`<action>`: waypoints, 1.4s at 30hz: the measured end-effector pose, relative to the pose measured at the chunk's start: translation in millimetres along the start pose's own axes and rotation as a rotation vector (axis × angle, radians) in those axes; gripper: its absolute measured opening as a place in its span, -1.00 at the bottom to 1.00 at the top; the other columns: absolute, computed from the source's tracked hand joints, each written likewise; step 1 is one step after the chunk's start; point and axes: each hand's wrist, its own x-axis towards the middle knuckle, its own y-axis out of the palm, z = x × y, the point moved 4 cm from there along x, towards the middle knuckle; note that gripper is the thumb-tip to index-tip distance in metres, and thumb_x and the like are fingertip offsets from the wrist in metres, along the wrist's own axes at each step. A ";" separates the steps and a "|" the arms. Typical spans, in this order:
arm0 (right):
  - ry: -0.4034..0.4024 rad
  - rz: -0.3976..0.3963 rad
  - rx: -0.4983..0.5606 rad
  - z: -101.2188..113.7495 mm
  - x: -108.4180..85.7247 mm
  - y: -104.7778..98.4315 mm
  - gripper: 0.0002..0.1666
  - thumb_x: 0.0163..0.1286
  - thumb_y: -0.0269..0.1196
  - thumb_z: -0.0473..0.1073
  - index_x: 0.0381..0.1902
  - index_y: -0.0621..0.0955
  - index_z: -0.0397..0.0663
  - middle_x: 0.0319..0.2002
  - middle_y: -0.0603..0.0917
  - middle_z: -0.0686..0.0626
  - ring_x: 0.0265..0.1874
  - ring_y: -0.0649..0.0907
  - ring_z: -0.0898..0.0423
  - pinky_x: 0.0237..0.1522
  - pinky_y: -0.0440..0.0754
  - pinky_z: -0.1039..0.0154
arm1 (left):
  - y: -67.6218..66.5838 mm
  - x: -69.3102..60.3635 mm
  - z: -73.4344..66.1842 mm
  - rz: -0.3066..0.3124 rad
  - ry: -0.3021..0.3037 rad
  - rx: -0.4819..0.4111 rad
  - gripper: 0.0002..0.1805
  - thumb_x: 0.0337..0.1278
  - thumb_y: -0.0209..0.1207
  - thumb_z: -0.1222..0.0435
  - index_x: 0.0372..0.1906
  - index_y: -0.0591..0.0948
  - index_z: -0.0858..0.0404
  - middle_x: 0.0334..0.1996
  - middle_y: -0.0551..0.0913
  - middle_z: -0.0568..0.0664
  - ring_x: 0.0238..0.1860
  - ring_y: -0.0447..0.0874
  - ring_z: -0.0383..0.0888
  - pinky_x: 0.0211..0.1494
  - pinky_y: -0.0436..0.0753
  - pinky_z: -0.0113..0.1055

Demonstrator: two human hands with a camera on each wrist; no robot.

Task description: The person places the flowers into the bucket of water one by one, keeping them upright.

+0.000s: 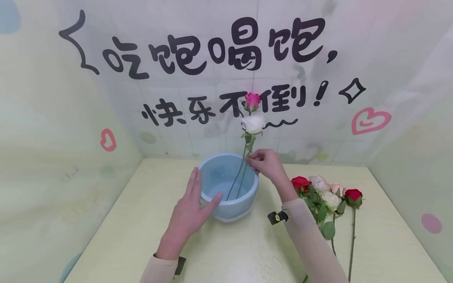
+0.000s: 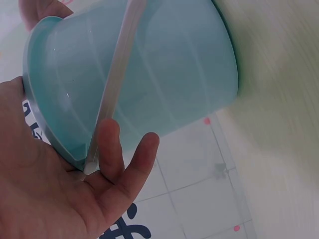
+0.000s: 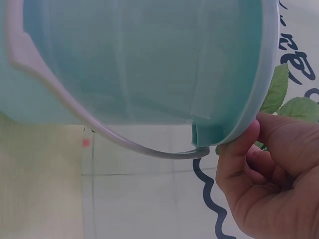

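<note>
A light-blue plastic bucket with a pale handle stands upright on the table. My left hand rests on its left and near rim, fingers mostly straight, thumb over the edge. In the left wrist view, two fingers bend by the handle's end. At the right rim my right hand pinches a rose stem between thumb and fingers. A pink rose and a white rose rise above the bucket, their stems slanting inside it. Which stem is pinched I cannot tell. Leaves show behind the right hand.
On the table's right side lie several roses: a red rose, a cream rose, and others bunched beside them, stems toward me. The right forearm passes close by them. A printed cloth backdrop surrounds the table.
</note>
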 end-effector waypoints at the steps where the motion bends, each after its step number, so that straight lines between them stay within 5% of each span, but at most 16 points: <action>1: 0.001 -0.002 -0.002 0.3 -0.2 0.3 -0.79 0.45 0.40 -0.17 -0.20 0.74 -0.26 -0.50 0.69 -0.06 -0.53 0.66 0.13 -0.37 0.70 0.25 | 0.0 -0.2 0.0 -0.002 0.001 0.001 0.18 0.36 -0.02 -0.47 0.75 -0.15 0.14 0.75 -0.22 -0.10 0.10 0.70 0.28 0.02 0.69 0.18; 6: -0.001 -0.024 -0.018 2.9 -0.5 1.0 -0.81 0.45 0.40 -0.19 -0.25 0.72 -0.26 -0.51 0.69 -0.07 -0.54 0.66 0.12 -0.29 0.77 0.06 | -0.4 -0.5 -0.2 -0.006 0.006 -0.001 0.18 0.37 -0.02 -0.47 0.75 -0.15 0.14 0.75 -0.21 -0.08 0.10 0.70 0.27 0.03 0.70 0.17; 13: 0.012 -0.042 -0.030 2.0 -1.6 1.6 -0.81 0.44 0.40 -0.20 -0.27 0.71 -0.26 -0.51 0.70 -0.08 -0.55 0.64 0.13 -0.42 0.68 0.28 | 0.0 -1.9 -0.1 -0.004 0.005 -0.002 0.18 0.37 -0.01 -0.46 0.75 -0.15 0.15 0.75 -0.21 -0.08 0.05 0.71 0.25 -0.01 0.70 0.14; 24: 0.032 -0.070 -0.037 1.8 -3.4 1.4 -0.79 0.42 0.41 -0.16 -0.30 0.72 -0.24 -0.50 0.73 -0.07 -0.55 0.67 0.13 -0.42 0.69 0.26 | -0.1 -0.4 -0.8 -0.014 0.005 -0.005 0.17 0.37 -0.03 -0.47 0.75 -0.13 0.15 0.74 -0.19 -0.07 0.04 0.71 0.25 -0.01 0.71 0.14; 31: 0.049 -0.058 -0.019 2.1 -4.6 0.9 -0.80 0.43 0.42 -0.17 -0.24 0.73 -0.25 -0.46 0.74 -0.09 -0.51 0.69 0.10 -0.28 0.77 0.09 | -0.1 0.6 -0.2 -0.010 0.008 0.004 0.18 0.37 -0.01 -0.46 0.75 -0.14 0.16 0.75 -0.20 -0.05 0.02 0.71 0.24 -0.04 0.71 0.12; 42: 0.027 -0.065 0.038 -6.5 -6.6 -1.3 -0.82 0.41 0.34 -0.26 -0.17 0.73 -0.32 -0.43 0.75 -0.13 -0.49 0.71 0.11 -0.33 0.75 0.22 | -0.5 0.3 -1.9 -0.010 0.008 0.010 0.18 0.37 -0.01 -0.46 0.75 -0.13 0.18 0.75 -0.19 -0.04 -0.04 0.72 0.22 -0.13 0.70 0.07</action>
